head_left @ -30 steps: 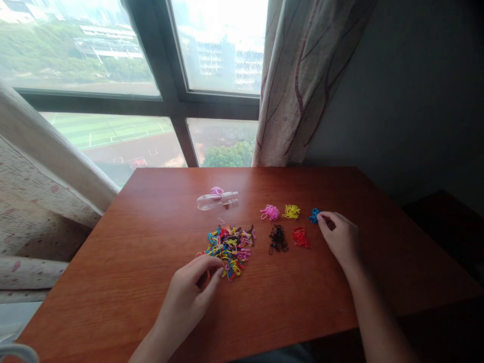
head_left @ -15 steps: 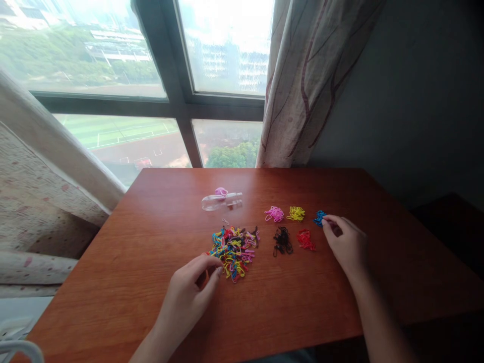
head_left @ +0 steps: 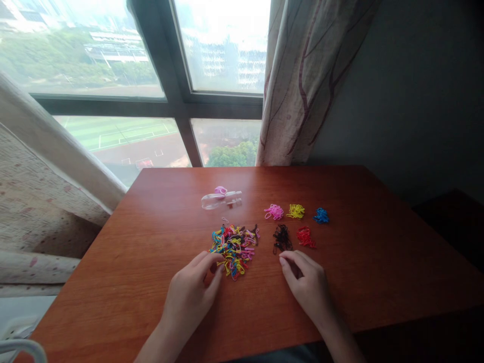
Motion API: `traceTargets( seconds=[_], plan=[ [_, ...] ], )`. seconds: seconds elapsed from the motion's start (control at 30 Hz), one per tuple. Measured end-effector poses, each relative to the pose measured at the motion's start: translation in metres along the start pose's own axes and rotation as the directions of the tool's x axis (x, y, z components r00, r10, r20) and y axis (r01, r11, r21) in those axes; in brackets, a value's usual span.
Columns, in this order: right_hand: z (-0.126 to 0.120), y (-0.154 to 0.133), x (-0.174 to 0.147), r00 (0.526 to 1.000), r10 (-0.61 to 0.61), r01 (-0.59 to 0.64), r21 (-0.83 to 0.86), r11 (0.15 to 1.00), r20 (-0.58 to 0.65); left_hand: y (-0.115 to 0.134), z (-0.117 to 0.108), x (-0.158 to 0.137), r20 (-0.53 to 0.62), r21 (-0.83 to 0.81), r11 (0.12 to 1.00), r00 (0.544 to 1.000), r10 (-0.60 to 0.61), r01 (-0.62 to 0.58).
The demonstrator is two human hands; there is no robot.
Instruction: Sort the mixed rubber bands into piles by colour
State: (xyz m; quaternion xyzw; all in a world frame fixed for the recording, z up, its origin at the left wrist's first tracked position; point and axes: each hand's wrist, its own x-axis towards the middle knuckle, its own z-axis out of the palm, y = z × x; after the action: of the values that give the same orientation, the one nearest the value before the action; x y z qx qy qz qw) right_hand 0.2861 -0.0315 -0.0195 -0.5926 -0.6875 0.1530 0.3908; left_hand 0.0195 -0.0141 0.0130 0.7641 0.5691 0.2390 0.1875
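Note:
A mixed pile of small bulb-shaped safety pins (head_left: pixel 235 249) in several colours lies on the brown table (head_left: pixel 242 317). My left hand (head_left: pixel 194 285) is at its near left edge, thumb and forefinger curled close together in a pinch. Whatever lies between those fingertips is too small to make out. My right hand (head_left: pixel 306 276) hovers just below the pile of black pins (head_left: pixel 282 238), its thumb and forefinger closed with nothing visible between them. Separate piles of red pins (head_left: pixel 305 237), pink pins (head_left: pixel 274 212), yellow pins (head_left: pixel 296 211) and blue pins (head_left: pixel 321 216) lie nearby.
Behind the mixed pile, a clear plastic bottle-shaped container (head_left: pixel 214 201) lies on its side with a pink piece (head_left: pixel 221 190) on it. One loose pale pin (head_left: pixel 225 220) sits between them. A window and curtains (head_left: pixel 291 101) border the table's far edge.
My right hand has left the blue pile and moved left and nearer, to beside the black pile. The blue pins now show fully. My left hand has stayed by the mixed pile.

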Motion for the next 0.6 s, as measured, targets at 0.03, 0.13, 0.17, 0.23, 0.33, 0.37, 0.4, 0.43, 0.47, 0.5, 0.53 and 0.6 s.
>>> traceTargets(
  seconds=[0.03, 0.13, 0.17, 0.23, 0.33, 0.37, 0.4, 0.43, 0.47, 0.5, 0.53, 0.6],
  plan=[
    [0.0, 0.0, 0.0, 1.0, -0.003, 0.003, -0.003, 1.0, 0.001, 0.004, 0.001, 0.002, 0.005, 0.01, 1.0, 1.0, 0.01, -0.01],
    [0.0, 0.002, 0.0, 1.0, -0.007, 0.007, -0.004, 1.0, -0.003, 0.015, 0.003, 0.011, 0.036, 0.063, 0.997, 0.999, 0.039, -0.041],
    [0.0, 0.002, 0.0, 1.0, -0.01, 0.01, -0.003, 1.0, -0.001, 0.019, 0.005, 0.013, 0.053, 0.101, 0.994, 0.998, 0.045, -0.05],
    [0.0, 0.002, 0.0, 1.0, -0.014, 0.014, -0.003, 1.0, 0.002, 0.024, 0.007, 0.019, 0.09, 0.201, 0.977, 0.995, 0.047, -0.064],
    [0.0, 0.001, 0.0, 1.0, -0.011, 0.011, -0.007, 1.0, 0.0, 0.029, 0.01, 0.025, 0.147, 0.338, 0.937, 0.988, 0.036, -0.085],
    [0.0, 0.001, 0.0, 1.0, -0.008, 0.008, -0.006, 1.0, 0.001, 0.03, 0.011, 0.027, 0.165, 0.367, 0.926, 0.986, 0.033, -0.092],
    [0.0, 0.0, 0.0, 1.0, -0.005, 0.005, -0.003, 1.0, 0.001, 0.03, 0.011, 0.028, 0.181, 0.386, 0.917, 0.983, 0.03, -0.099],
    [0.0, 0.0, 0.0, 1.0, -0.002, 0.002, 0.002, 1.0, 0.001, 0.03, 0.011, 0.029, 0.194, 0.397, 0.912, 0.981, 0.029, -0.105],
    [0.0, 0.0, 0.0, 1.0, 0.001, -0.001, 0.008, 1.0, 0.0, 0.03, 0.01, 0.03, 0.203, 0.4, 0.91, 0.979, 0.029, -0.109],
    [0.0, -0.001, 0.0, 1.0, 0.005, -0.005, 0.015, 1.0, 0.0, 0.03, 0.01, 0.03, 0.209, 0.395, 0.912, 0.977, 0.029, -0.112],
    [0.0, -0.001, 0.0, 1.0, 0.009, -0.009, 0.023, 1.0, 0.0, 0.029, 0.009, 0.03, 0.212, 0.384, 0.917, 0.977, 0.031, -0.112],
    [0.0, -0.001, 0.0, 1.0, 0.019, -0.019, 0.038, 0.999, 0.005, 0.028, 0.007, 0.03, 0.21, 0.342, 0.933, 0.977, 0.036, -0.108]
  ],
)
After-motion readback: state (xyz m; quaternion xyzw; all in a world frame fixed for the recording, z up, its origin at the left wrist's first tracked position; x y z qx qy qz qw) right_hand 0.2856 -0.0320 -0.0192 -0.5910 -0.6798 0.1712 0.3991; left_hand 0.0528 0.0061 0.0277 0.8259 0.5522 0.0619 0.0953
